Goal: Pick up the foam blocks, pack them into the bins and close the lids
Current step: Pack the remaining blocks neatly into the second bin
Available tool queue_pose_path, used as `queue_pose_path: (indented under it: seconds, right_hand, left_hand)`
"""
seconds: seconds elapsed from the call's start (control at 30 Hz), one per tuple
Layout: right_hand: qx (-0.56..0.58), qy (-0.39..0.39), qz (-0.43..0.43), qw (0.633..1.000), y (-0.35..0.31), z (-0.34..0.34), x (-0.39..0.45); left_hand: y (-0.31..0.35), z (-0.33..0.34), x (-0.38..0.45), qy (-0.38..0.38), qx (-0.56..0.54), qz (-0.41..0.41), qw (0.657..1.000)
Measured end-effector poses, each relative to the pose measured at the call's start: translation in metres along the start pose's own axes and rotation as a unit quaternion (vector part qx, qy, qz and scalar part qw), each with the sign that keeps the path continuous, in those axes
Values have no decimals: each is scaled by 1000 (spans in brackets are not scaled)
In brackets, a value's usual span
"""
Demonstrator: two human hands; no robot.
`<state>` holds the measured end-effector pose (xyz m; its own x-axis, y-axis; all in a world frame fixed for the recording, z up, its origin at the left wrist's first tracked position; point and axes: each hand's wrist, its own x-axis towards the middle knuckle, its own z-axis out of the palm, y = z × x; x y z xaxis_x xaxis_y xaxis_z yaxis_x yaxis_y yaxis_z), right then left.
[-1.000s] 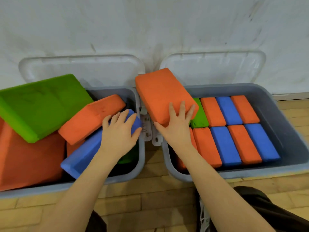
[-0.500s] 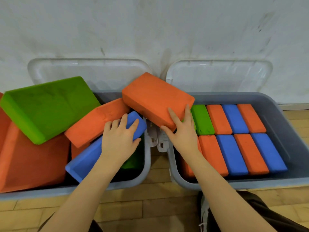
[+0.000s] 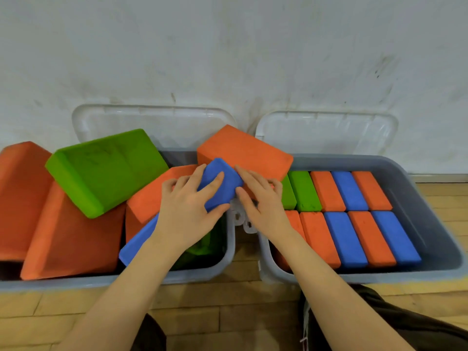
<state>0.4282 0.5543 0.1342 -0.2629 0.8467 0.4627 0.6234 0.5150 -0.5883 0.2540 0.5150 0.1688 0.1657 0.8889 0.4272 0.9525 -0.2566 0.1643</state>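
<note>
Head view, looking down at two grey bins side by side on a wooden floor (image 3: pixel 228 312), against a scuffed white wall (image 3: pixel 228 46).

Left hand (image 3: pixel 188 211) laid over a blue foam block (image 3: pixel 222 183), fingers curled over its top face and thumb wrapped round the near edge: a firm grip. Block slanted, far end raised above the gap between the bins, near end down inside the left bin (image 3: pixel 202 272).

Right hand (image 3: pixel 263 206) just beside the left, fingers spread and only slightly bent, fingertips touching the underside edge of a tilted orange foam block (image 3: pixel 245 150); thumb against the blue block's far corner. Hard to tell whether the orange block is gripped or only propped from below.

Left bin piled loosely: large green foam block (image 3: pixel 106 171) tilted on top, big orange blocks (image 3: pixel 50 224) leaning under it, another orange block (image 3: pixel 152 198) beneath the left hand, some green showing at the bottom.

Right bin (image 3: pixel 430 206) packed tidily in two rows: green, orange and blue blocks (image 3: pixel 349 239) standing on edge, touching side to side.

Clear lids (image 3: pixel 326 133) of both bins open, leaning upright against the wall behind.

Dark trouser legs (image 3: pixel 405 325) at the lower edge.
</note>
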Motion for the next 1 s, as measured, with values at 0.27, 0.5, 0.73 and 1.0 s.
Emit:
queue_pose_path:
  seconds: [0.27, 0.5, 0.73, 1.0]
  right_hand:
    - [136, 95, -29, 986, -50, -58, 34]
    - [80, 85, 40, 992, -28, -82, 49]
    - [143, 140, 117, 973, 20, -76, 46]
    - [98, 86, 216, 968, 78, -43, 23]
  left_hand:
    - [24, -69, 36, 143, -47, 76, 986]
    - [27, -48, 78, 96, 0, 155, 983]
    - [47, 16, 116, 142, 3, 178, 974]
    - [34, 68, 101, -49, 32, -97, 994]
